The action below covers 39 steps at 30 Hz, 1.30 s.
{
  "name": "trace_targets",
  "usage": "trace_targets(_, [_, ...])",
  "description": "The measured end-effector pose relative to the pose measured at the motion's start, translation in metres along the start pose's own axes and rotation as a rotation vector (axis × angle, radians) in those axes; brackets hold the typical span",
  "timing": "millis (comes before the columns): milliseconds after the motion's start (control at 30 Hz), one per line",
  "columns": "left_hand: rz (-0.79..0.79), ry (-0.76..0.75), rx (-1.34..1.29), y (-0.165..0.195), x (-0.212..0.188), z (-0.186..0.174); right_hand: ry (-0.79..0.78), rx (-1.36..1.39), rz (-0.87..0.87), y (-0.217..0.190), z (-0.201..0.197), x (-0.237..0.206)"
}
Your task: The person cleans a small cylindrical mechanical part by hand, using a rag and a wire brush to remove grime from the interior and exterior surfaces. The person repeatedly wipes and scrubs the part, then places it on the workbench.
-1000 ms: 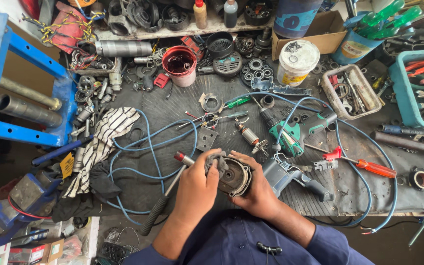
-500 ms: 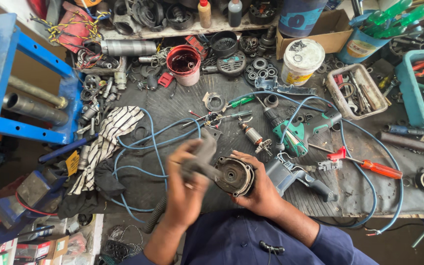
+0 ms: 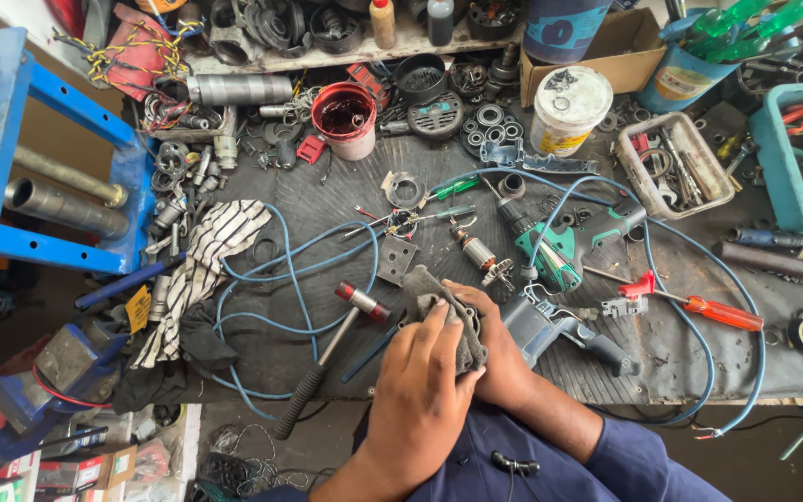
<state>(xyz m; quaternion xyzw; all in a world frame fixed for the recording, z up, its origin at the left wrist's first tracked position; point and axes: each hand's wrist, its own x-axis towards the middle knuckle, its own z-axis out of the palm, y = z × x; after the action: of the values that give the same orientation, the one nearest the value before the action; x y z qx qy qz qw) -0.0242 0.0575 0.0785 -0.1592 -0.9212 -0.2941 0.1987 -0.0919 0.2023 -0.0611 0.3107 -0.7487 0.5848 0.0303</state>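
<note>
My left hand (image 3: 423, 390) presses a grey rag (image 3: 434, 296) onto a round metal motor housing (image 3: 468, 322), which it mostly covers. Under it my right hand (image 3: 497, 358) cups the housing from the right, near the bench's front edge. Just left of my hands a hammer (image 3: 327, 358) with a red and silver head and a black handle lies on the ribbed black mat (image 3: 327, 204). A motor armature (image 3: 479, 254) lies just beyond my hands, with a green and black power tool (image 3: 573, 244) to its right.
Blue cables (image 3: 281, 279) loop over the mat. A red cup (image 3: 344, 116), a white tub (image 3: 569, 107), a tray of small tools (image 3: 678, 165), a red-handled screwdriver (image 3: 713, 311) and a striped cloth (image 3: 202, 265) lie around. A blue vise (image 3: 39, 381) and blue frame (image 3: 11, 139) stand left.
My left hand has let the hammer down onto the mat and brought a grey rag over the housing, which showed bare before. My right hand still holds the housing.
</note>
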Motion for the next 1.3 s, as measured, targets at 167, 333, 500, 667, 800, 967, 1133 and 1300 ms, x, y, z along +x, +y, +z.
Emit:
trace_targets(167, [0.04,0.07,-0.1,-0.005,-0.004,0.007,0.027,-0.019,-0.07,-0.006,-0.001,0.003])
trace_targets(333, [0.056,0.101,-0.145,-0.009,-0.007,0.007,0.019,-0.046,-0.109,-0.011,-0.001,0.004])
trace_targets(500, [-0.016,0.044,-0.214,-0.006,-0.007,0.003,0.063,-0.043,-0.098,-0.014,0.0,0.003])
trace_targets(667, [0.056,-0.067,-0.28,-0.014,-0.002,-0.006,0.089,0.03,-0.026,-0.011,-0.001,0.002])
trace_targets(800, [0.089,-0.208,-0.365,-0.035,-0.002,-0.023,0.072,0.107,-0.052,-0.01,0.0,-0.002])
trace_targets(967, [0.24,-0.338,-0.154,-0.07,0.005,-0.049,0.146,0.129,0.074,-0.004,0.001,-0.005])
trace_targets(1133, [0.163,-0.185,0.159,-0.098,0.012,-0.074,0.181,0.227,0.056,0.003,-0.007,-0.001])
trace_targets(1300, [-0.243,0.256,-0.112,-0.103,-0.001,-0.068,0.132,0.269,0.044,0.0,-0.01,0.001])
